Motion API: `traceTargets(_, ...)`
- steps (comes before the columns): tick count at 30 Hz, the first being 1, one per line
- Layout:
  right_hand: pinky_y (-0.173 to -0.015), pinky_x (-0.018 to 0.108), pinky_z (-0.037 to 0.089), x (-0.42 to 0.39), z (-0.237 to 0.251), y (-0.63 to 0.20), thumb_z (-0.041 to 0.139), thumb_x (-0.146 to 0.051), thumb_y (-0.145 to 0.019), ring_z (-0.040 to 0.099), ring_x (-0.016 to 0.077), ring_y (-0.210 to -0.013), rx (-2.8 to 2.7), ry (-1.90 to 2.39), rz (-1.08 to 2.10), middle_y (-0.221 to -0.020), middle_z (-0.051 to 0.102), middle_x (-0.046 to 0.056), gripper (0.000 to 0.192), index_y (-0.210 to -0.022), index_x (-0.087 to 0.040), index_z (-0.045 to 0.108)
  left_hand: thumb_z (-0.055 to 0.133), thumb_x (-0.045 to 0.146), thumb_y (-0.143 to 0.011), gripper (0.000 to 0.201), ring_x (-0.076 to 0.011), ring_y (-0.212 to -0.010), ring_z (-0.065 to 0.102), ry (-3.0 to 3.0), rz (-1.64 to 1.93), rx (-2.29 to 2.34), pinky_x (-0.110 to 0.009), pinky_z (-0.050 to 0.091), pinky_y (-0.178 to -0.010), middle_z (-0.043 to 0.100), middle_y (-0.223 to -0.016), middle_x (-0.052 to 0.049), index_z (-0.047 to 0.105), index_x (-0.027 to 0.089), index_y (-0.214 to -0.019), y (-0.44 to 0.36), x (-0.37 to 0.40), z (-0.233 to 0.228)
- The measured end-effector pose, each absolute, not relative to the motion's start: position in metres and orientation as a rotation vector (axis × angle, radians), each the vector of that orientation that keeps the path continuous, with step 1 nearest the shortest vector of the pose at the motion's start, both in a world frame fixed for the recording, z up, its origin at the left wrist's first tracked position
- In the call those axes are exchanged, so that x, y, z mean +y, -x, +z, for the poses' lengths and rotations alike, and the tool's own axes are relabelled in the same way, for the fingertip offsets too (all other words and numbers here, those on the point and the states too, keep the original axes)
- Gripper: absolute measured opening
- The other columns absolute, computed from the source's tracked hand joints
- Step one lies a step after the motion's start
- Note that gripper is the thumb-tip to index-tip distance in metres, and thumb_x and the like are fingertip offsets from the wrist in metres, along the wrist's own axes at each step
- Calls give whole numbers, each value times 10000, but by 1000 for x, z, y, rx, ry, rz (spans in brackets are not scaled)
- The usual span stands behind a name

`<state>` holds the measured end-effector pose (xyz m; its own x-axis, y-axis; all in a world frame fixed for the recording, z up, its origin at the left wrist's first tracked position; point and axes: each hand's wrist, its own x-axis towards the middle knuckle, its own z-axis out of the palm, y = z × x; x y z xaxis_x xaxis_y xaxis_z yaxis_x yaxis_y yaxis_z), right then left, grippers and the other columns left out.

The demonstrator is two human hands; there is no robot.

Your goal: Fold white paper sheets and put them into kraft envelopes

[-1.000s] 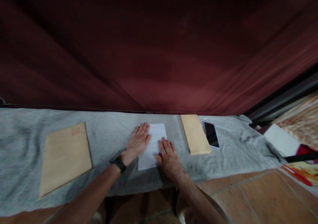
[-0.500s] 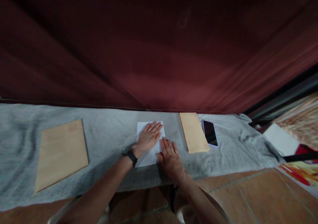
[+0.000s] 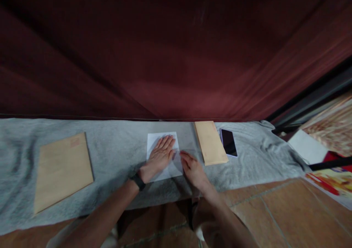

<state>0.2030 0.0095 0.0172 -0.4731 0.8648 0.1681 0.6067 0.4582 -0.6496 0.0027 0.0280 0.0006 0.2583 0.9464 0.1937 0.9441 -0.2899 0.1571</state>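
White paper lies centre frame on the grey-clothed bench, long axis running top to bottom. Left hand flat, fingers spread, pressing on it. Right hand open, holding nothing, at the sheet's lower-right edge; left is nearer.

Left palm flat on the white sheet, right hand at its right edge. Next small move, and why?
Probably run the right hand along the right edge of the white paper to press it flat. The left hand lies open on the sheet, pinning it to the grey cloth, and the right fingertips already touch that edge. The narrow brown envelope lies apart, to the right.
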Motion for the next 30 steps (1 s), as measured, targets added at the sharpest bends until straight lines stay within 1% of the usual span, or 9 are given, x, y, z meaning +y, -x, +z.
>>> traceTargets(3, -1148, 419, 429, 20, 21, -200, 372, -329, -1039, 546, 212, -1327, -2116, 1279, 715, -1418, 596, 112, 428, -1363, -178, 608, 308, 383, -1035, 542, -214, -1513, 263, -2620, 442, 1696, -446, 195, -1263, 361, -1609, -66, 374, 171, -1529, -11, -2, -6)
traceTargets(7, -1183, 418, 384, 18, 13, -185, 320, -369, -1061, 475, 202, -1391, -2231, 1173, 671, -1474, 544, 118, 481, -1420, -148, 553, 340, 371, -1033, 525, -215, -1505, 284, -2675, 454, 1638, -445, 219, -1258, 429, -1569, -95, 416, 150, -1502, -10, -25, -13)
traceTargets(10, -1204, 461, 333, 12, 1, -177, 307, -361, -1067, 403, 217, -1443, -2375, 1160, 476, -1526, 479, 124, 501, -1484, -133, 466, 322, 340, -1030, 535, -208, -1504, 285, -2666, 429, 1694, -437, 237, -1252, 393, -1586, -120, 391, 118, -1512, 0, -27, -13)
traceTargets(13, -1210, 498, 294, 8, -9, -176, 369, -390, -1055, 343, 259, -1475, -2479, 1204, 245, -1568, 409, 138, 543, -1524, -118, 396, 293, 307, -1025, 548, -208, -1511, 262, -2632, 430, 1809, -430, 241, -1249, 338, -1611, -127, 356, 98, -1528, 15, -22, -12)
traceTargets(18, -1212, 504, 275, 5, -12, -178, 390, -407, -1048, 337, 269, -1478, -2539, 1235, 75, -1590, 363, 138, 586, -1558, -126, 325, 297, 351, -1016, 586, -243, -1508, 272, -2505, 452, 2036, -443, 256, -1238, 348, -1600, -155, 360, 65, -1524, 38, -19, -13)
traceTargets(22, -1212, 510, 270, 6, -7, -182, 376, -392, -1052, 353, 268, -1470, -2530, 1294, 85, -1572, 398, 134, 566, -1547, -120, 348, 299, 360, -1003, 602, -263, -1497, 299, -2408, 486, 2164, -455, 254, -1234, 392, -1573, -174, 385, 46, -1509, 52, -21, -12)
traceTargets(25, -1215, 519, 261, 11, 0, -177, 339, -373, -1061, 396, 281, -1445, -2467, 1387, 142, -1526, 470, 139, 520, -1488, -101, 455, 296, 337, -997, 602, -280, -1485, 326, -2358, 523, 2230, -476, 256, -1231, 417, -1553, -201, 386, 16, -1499, 53, -21, -6)
traceTargets(27, -1213, 510, 273, 16, 7, -167, 298, -360, -1069, 426, 276, -1426, -2389, 1436, 197, -1498, 508, 141, 508, -1442, -96, 520, 295, 325, -998, 597, -285, -1485, 325, -2381, 572, 2216, -482, 266, -1228, 405, -1561, -206, 377, 10, -1498, 45, -20, -3)
traceTargets(30, -1194, 460, 338, 22, 14, -142, 256, -370, -1074, 403, 235, -1444, -2330, 1331, 330, -1527, 475, 124, 525, -1459, -108, 499, 307, 275, -994, 568, -266, -1492, 315, -2503, 618, 2064, -471, 277, -1227, 372, -1590, -182, 361, 41, -1508, 25, -22, -6)
